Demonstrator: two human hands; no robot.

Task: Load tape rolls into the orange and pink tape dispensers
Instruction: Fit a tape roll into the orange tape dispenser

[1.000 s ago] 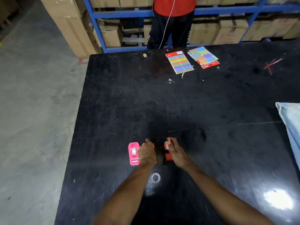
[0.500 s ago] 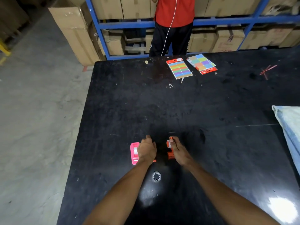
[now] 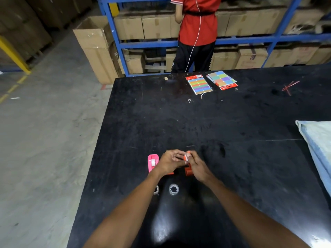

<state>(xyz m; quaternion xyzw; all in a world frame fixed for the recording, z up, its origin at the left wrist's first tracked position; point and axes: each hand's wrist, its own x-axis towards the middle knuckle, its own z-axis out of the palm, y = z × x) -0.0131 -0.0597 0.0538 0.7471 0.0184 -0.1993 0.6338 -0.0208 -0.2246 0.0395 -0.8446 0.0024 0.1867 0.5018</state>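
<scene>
A pink tape dispenser [image 3: 152,162] stands on the black table [image 3: 197,122] with a clear roll showing in its top. Right of it my left hand [image 3: 169,162] and my right hand [image 3: 198,166] meet over the orange tape dispenser [image 3: 188,170]. My right hand grips that dispenser, and the fingers of my left hand pinch at its white front end. A second orange piece [image 3: 170,173] peeks out under my left hand. Two clear tape rolls lie flat nearer to me: one [image 3: 173,189] in full view, the other [image 3: 156,190] partly behind my left forearm.
Two packs of coloured sticky notes [image 3: 200,85] [image 3: 222,80] lie at the table's far edge, where a person in a red shirt [image 3: 197,24] stands before blue shelving with cardboard boxes. A pale blue sack [image 3: 320,142] rests at the right edge. The table's left edge drops to concrete floor.
My left hand has moved right, off the pink dispenser, onto the front of the orange one. A second tape roll now shows beside my left forearm. The camera has tilted up.
</scene>
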